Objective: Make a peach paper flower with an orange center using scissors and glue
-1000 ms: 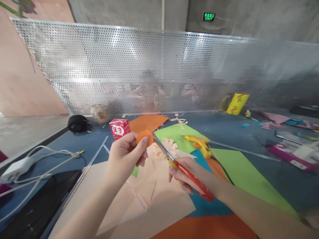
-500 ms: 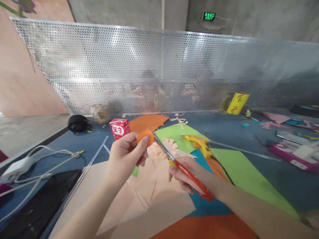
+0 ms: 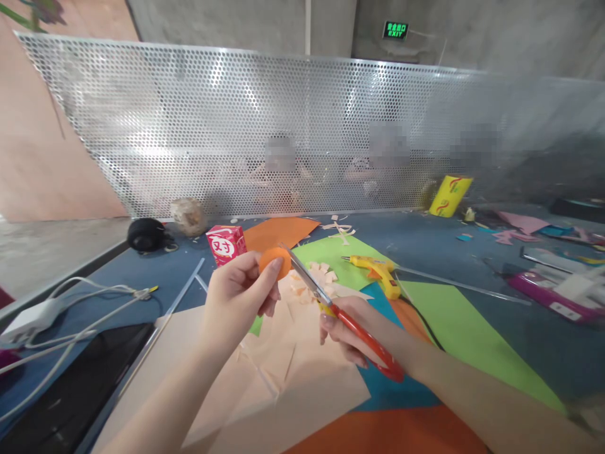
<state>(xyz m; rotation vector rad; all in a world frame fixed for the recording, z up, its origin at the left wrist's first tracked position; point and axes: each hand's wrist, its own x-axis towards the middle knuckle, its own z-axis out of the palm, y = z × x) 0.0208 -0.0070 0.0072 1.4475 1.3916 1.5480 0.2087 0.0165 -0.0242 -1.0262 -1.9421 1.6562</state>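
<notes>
- Along the near edge, as my head view gives it, an orange sheet (image 3: 401, 435) lies under a peach sheet (image 3: 321, 384), with a blue sheet (image 3: 397, 388) showing to the right.
- At the left, I have a black slab (image 3: 70, 391) lying flat, and just beyond it a white charger (image 3: 35, 318) with looped cables.
- Over the peach sheet, my right hand (image 3: 354, 331) has its fingers clamped round the red handles of the scissors (image 3: 319, 290), blades aimed up and left.
- Ahead of it, my left hand (image 3: 243, 287) pinches the orange disc (image 3: 269, 255) between thumb and fingers, raised above the sheets.
- The blade tips meet the disc's right edge in my view; I cannot tell whether paper sits between them.
- Just behind the blades I see a fringed peach piece (image 3: 324, 275).
- To its right, a yellow glue gun (image 3: 378, 268) rests on a green sheet (image 3: 352, 247).
- Beyond my left hand stands a pink box (image 3: 225, 244); a second orange sheet (image 3: 283, 232) lies behind it, near some pale strips (image 3: 343, 230).
- Farther right, a yellow cylinder (image 3: 450, 197) leans.
- Across the far side I get a mesh screen (image 3: 189, 113), blurred people behind it, and a green exit sign (image 3: 396, 30) above.
</notes>
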